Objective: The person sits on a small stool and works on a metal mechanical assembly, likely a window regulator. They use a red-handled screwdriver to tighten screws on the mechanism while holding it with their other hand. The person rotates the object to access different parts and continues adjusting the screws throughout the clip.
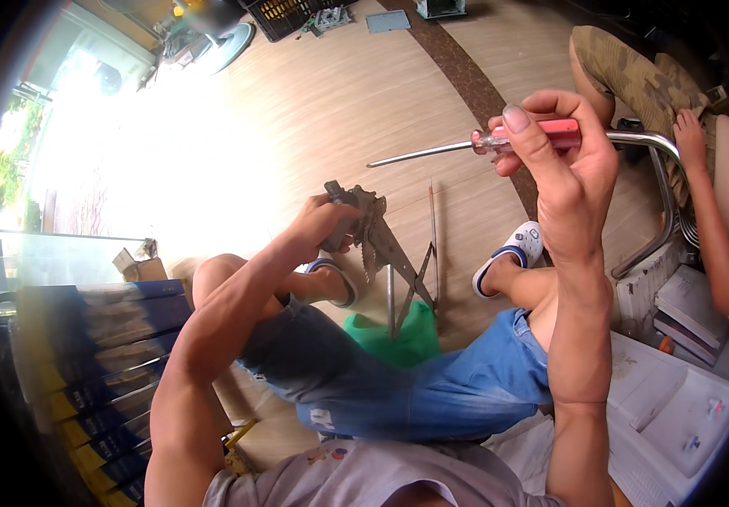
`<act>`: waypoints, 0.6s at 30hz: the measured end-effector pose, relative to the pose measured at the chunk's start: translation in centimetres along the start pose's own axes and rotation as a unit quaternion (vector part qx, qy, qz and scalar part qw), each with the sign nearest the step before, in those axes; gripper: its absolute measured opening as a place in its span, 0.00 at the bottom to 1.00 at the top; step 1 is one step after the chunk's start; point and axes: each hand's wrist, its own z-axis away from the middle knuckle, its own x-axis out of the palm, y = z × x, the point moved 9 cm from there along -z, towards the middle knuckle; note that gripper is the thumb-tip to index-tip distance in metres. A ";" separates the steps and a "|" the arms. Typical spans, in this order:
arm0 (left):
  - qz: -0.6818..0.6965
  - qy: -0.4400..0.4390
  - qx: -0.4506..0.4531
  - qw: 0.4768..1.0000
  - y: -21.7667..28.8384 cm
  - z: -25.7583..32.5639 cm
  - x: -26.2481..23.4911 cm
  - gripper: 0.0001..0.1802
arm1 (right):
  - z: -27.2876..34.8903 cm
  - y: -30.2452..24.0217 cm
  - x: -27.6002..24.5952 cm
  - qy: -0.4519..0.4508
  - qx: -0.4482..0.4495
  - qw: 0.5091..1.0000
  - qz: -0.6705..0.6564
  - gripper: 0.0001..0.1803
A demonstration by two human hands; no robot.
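Screwdriver (pixel 499 142) with a pink see-through handle and a long bare steel shaft sits raised in the right hand (pixel 563 160), held up at the right of the head view with the fingers curled shut around the handle and the thumb pressed along it; the shaft points left, its tip in open air, well apart from anything. Lower and nearer the middle, the left hand (pixel 324 224) is closed around the top of a grey metal mechanism (pixel 381 253), a toothed, sector-shaped plate with thin arms that hang down between the knees toward a green bag (pixel 398 338) on the floor. Judging by this, the tool is in hand but not yet set on the part: the tip touches no screw, and whether any fastener is already out cannot be told. Around the seated person lie a stack of blue and yellow boxes (pixel 94 355) at the near left, white cartons (pixel 685 406) and books at the near right, and a dark crate far off on the wooden floor (pixel 339 110). Another person sits at the far right by a chrome chair frame (pixel 664 194), whose tube passes just behind the raised hand. Strong glare at the left washes out that side.
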 end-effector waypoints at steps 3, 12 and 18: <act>0.014 -0.023 0.041 0.999 1.5 0.9 0.3 0.15 | 0.0 -0.1 -0.3 0.004 -0.004 0.999 0.039 0.19; 0.122 -0.013 0.206 0.971 7.1 4.9 0.4 0.20 | -1.5 0.6 -1.5 0.044 -0.020 0.998 0.031 0.14; 0.256 0.018 0.233 0.938 7.8 3.3 -2.3 0.16 | -2.3 2.9 -0.3 0.061 0.030 0.997 -0.039 0.14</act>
